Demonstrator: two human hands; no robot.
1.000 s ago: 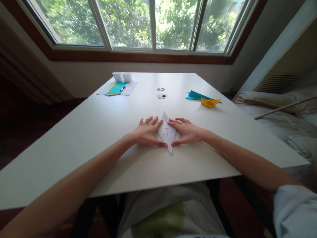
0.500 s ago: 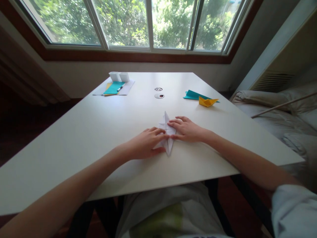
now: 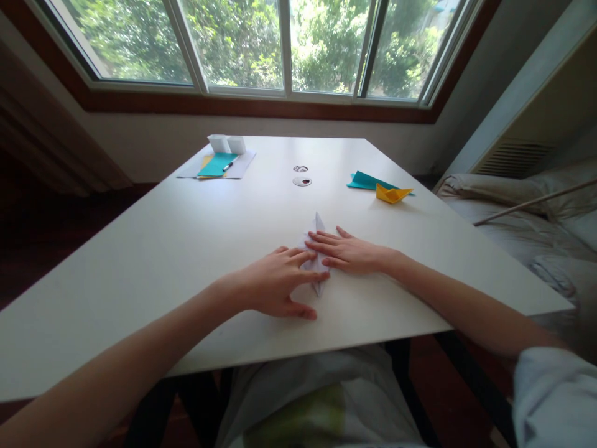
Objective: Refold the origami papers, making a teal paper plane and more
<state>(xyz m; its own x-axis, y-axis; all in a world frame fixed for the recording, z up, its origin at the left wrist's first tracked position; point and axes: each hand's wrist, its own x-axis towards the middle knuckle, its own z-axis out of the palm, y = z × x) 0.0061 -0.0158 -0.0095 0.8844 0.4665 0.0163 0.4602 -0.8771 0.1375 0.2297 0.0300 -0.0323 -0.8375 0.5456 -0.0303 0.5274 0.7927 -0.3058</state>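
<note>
On the white table in front of me lies a folded piece of white paper, long and pointed at its far and near ends. My left hand rests over its left and lower part, fingers apart and thumb spread toward me on the tabletop. From the right, my right hand lies flat across the middle of the paper with its fingers stretched out. Both hands touch the paper, and its middle folds are mostly hidden under the fingers.
A yellow paper boat and a teal paper plane sit at the right. Far left are teal paper, a pen and white folded boxes. Two round inserts are set in the tabletop.
My right hand has slid left and flattened over the middle of the paper. My left hand's thumb has spread toward me, away from the paper, and its fingers have opened wider.
</note>
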